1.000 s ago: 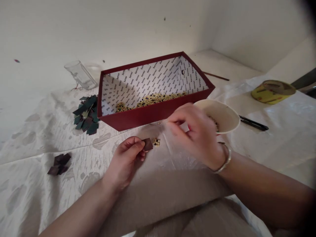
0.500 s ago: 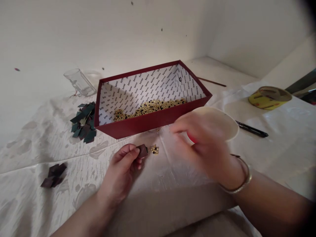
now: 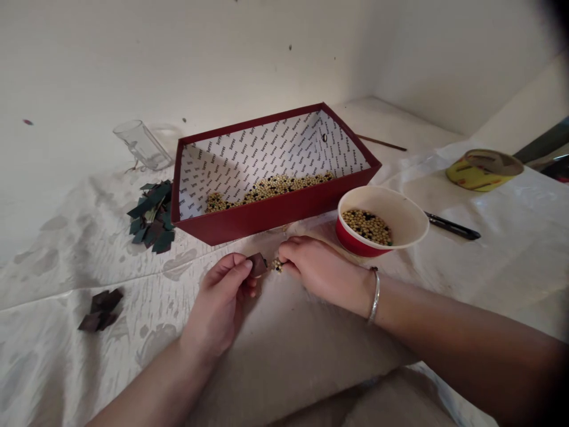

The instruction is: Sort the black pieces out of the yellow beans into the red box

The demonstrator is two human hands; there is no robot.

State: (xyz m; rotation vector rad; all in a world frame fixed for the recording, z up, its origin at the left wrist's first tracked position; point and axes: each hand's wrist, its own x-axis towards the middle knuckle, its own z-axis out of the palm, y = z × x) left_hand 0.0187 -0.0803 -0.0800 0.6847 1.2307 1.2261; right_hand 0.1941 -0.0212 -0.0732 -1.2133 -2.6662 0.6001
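Between thumb and fingers, my left hand (image 3: 222,296) grips a small dark brown square piece (image 3: 257,265). Just right of it lies a little cluster of pale and black beads (image 3: 277,265) on the cloth. My right hand (image 3: 322,270), wearing a bracelet, has its fingertips pinched at that cluster; whether a bead is between them is hidden. Behind that hand stands a red bowl with a white inside (image 3: 411,222), holding similar beads (image 3: 367,228). A dark red box (image 3: 267,222) with printed white lining holds more beads (image 3: 284,187) along its near side.
Dark green and brown pieces (image 3: 153,219) are heaped left of the box, with a smaller dark pile (image 3: 101,309) nearer. A clear glass (image 3: 144,145) stands behind. At right are a black pen (image 3: 453,226), yellow round container (image 3: 484,171) and thin brown stick (image 3: 382,143).
My right hand has moved left and down from in front of the bowl to the bead cluster, uncovering the bowl. My left hand still holds the brown piece in nearly the same place.
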